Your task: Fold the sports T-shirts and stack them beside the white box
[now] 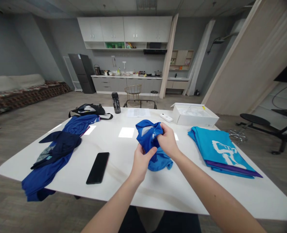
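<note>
A bunched royal-blue garment [147, 136] is held just above the middle of the white table [158, 191]. My left hand [140, 161] is closed on its lower edge, fingers pinching the cloth. My right hand [167, 139] is closed on its upper right part, thumb and fingers gripping the fabric. The garment's lower folds rest on the tabletop between my hands.
A black phone [98, 167] lies left of my hands. A heap of dark blue clothes [54, 152] hangs over the left edge. Folded turquoise shirts [222, 152] sit at the right. Farther back are a white box [194, 115], a remote [166, 117], paper [138, 112], a dark bottle [115, 102] and a black bag [90, 110].
</note>
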Tool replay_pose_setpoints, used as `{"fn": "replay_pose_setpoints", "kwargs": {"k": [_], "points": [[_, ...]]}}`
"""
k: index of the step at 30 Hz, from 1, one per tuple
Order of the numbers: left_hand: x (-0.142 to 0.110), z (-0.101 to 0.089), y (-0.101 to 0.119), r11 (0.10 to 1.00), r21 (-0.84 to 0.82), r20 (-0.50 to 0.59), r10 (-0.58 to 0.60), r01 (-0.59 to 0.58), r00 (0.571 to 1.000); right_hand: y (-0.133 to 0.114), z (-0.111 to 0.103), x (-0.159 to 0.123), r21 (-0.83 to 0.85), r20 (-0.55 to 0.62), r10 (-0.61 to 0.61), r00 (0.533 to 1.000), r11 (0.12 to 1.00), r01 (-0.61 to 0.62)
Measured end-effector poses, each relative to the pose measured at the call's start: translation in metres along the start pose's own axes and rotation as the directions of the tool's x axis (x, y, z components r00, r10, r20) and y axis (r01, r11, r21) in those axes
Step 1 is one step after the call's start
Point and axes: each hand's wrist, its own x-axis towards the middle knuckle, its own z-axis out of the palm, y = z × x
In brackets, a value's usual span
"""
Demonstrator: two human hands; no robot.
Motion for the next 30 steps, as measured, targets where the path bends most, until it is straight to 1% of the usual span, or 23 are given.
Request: {"fn": "replay_pose_setpoints", "kwargs": {"k": [1, 2, 4, 5, 6, 8, 10, 11, 13, 15, 16, 19, 21, 22, 24, 26, 27, 28, 30], "points": [[0.006, -0.003, 0.002, 0.999, -0.037, 0.006, -0.012, 0.012, 1.000, 0.001, -0.003, -0.005, 0.005, 0.067, -0.006, 0.998, 1.000, 0.006], [0.012, -0.009, 0.004, 0.999, -0.052, -0.009, 0.006, -0.007, 1.000, 0.004, -0.008, -0.011, 0.007, 0.134, -0.005, 0.991, 1.000, 0.004], [0.028, -0.026, 0.010, 0.994, -0.055, -0.050, 0.091, -0.093, 0.995, 0.009, -0.023, -0.020, -0.001, 0.242, 0.039, 0.969, 0.999, -0.040], [0.036, -0.036, 0.014, 0.990, -0.053, -0.053, 0.128, -0.130, 0.990, 0.013, -0.033, -0.024, -0.013, 0.271, 0.082, 0.959, 0.997, -0.081], [0.044, -0.047, 0.019, 0.988, -0.045, -0.037, 0.149, -0.151, 0.988, 0.017, -0.044, -0.027, -0.028, 0.281, 0.130, 0.951, 0.991, -0.127], [0.060, -0.065, 0.031, 0.989, 0.001, 0.022, 0.149, -0.149, 0.989, 0.026, -0.066, -0.030, -0.063, 0.287, 0.217, 0.933, 0.976, -0.207], [0.073, -0.077, 0.045, 0.988, 0.064, 0.101, 0.135, -0.142, 0.986, 0.036, -0.081, -0.031, -0.078, 0.321, 0.264, 0.909, 0.964, -0.253], [0.077, -0.079, 0.053, 0.984, 0.101, 0.145, 0.132, -0.148, 0.981, 0.039, -0.085, -0.031, -0.068, 0.348, 0.268, 0.899, 0.963, -0.261], [0.082, -0.076, 0.070, 0.966, 0.187, 0.239, 0.131, -0.178, 0.962, 0.044, -0.080, -0.032, -0.009, 0.370, 0.234, 0.899, 0.969, -0.248], [0.082, -0.066, 0.085, 0.935, 0.272, 0.333, 0.131, -0.228, 0.934, 0.043, -0.064, -0.034, 0.066, 0.361, 0.185, 0.914, 0.973, -0.222], [0.080, -0.060, 0.091, 0.919, 0.303, 0.380, 0.126, -0.252, 0.916, 0.042, -0.053, -0.034, 0.096, 0.367, 0.171, 0.915, 0.971, -0.219], [0.075, -0.045, 0.107, 0.895, 0.338, 0.508, 0.087, -0.291, 0.857, 0.034, -0.021, -0.028, 0.148, 0.446, 0.150, 0.882, 0.960, -0.238], [0.073, -0.040, 0.115, 0.888, 0.348, 0.567, 0.057, -0.302, 0.821, 0.030, -0.008, -0.019, 0.208, 0.508, 0.093, 0.856, 0.951, -0.227], [0.073, -0.040, 0.119, 0.881, 0.362, 0.587, 0.039, -0.305, 0.809, 0.029, -0.004, -0.014, 0.252, 0.548, 0.064, 0.834, 0.938, -0.238], [0.074, -0.042, 0.126, 0.855, 0.409, 0.603, 0.010, -0.320, 0.798, 0.028, -0.001, -0.003, 0.327, 0.647, 0.032, 0.762, 0.891, -0.315], [0.075, -0.045, 0.132, 0.813, 0.466, 0.594, 0.007, -0.350, 0.805, 0.029, -0.002, 0.005, 0.317, 0.728, 0.043, 0.684, 0.863, -0.392], [0.076, -0.047, 0.135, 0.785, 0.489, 0.585, 0.028, -0.379, 0.811, 0.029, -0.002, 0.008, 0.282, 0.751, 0.055, 0.658, 0.874, -0.396], [0.076, -0.048, 0.139, 0.755, 0.508, 0.578, 0.059, -0.415, 0.814, 0.029, -0.002, 0.011, 0.244, 0.762, 0.068, 0.644, 0.891, -0.383], [0.077, -0.050, 0.145, 0.683, 0.535, 0.582, 0.130, -0.498, 0.803, 0.030, -0.001, 0.013, 0.183, 0.777, 0.096, 0.622, 0.911, -0.370]]}}
